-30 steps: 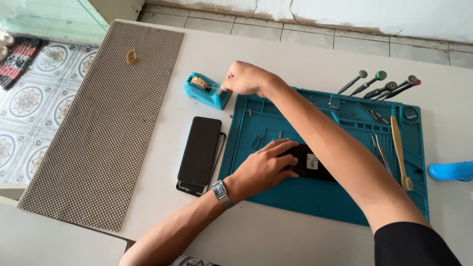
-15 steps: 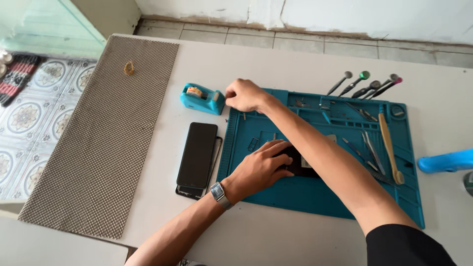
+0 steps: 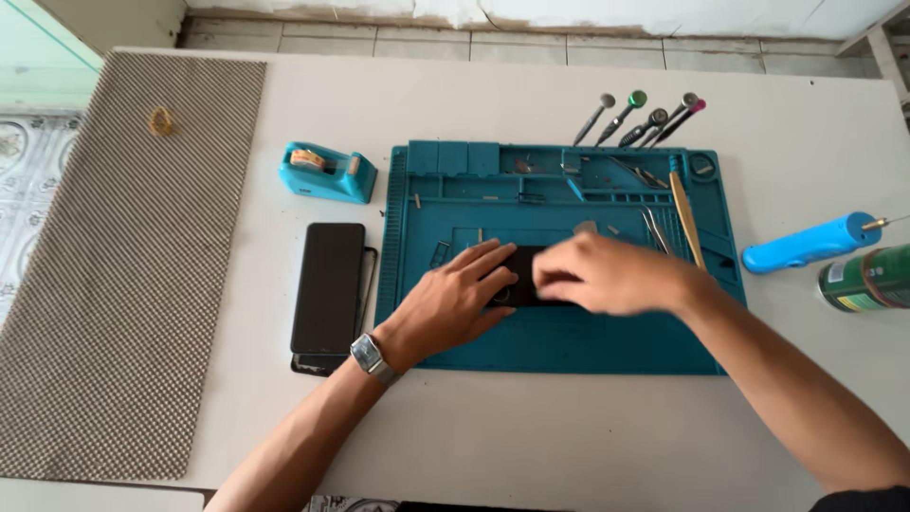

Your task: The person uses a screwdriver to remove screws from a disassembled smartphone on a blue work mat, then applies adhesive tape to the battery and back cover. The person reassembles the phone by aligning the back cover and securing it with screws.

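A teal work mat (image 3: 569, 341) lies on the white table. On it sits a small black flat part (image 3: 527, 265). My left hand (image 3: 455, 303), with a wristwatch (image 3: 370, 357) on the wrist, lies over the part's left end with fingers spread, pressing it down. My right hand (image 3: 607, 277) is blurred and hovers at the part's right side, fingers bunched toward it. Whether it holds anything is hidden. A teal tape dispenser (image 3: 327, 173) stands left of the mat. A black phone (image 3: 328, 286) lies flat beside the mat's left edge.
Several screwdrivers (image 3: 635, 114) lie at the mat's top right; tweezers (image 3: 654, 228) and a yellow stick tool (image 3: 684, 204) lie on it. A blue pen-shaped tool (image 3: 810, 244) and a green can (image 3: 867, 278) are at the right. A woven brown mat (image 3: 123, 265) covers the left.
My right hand has left the tape dispenser and swung back across the mat to the black part. My left hand has stayed on the part.
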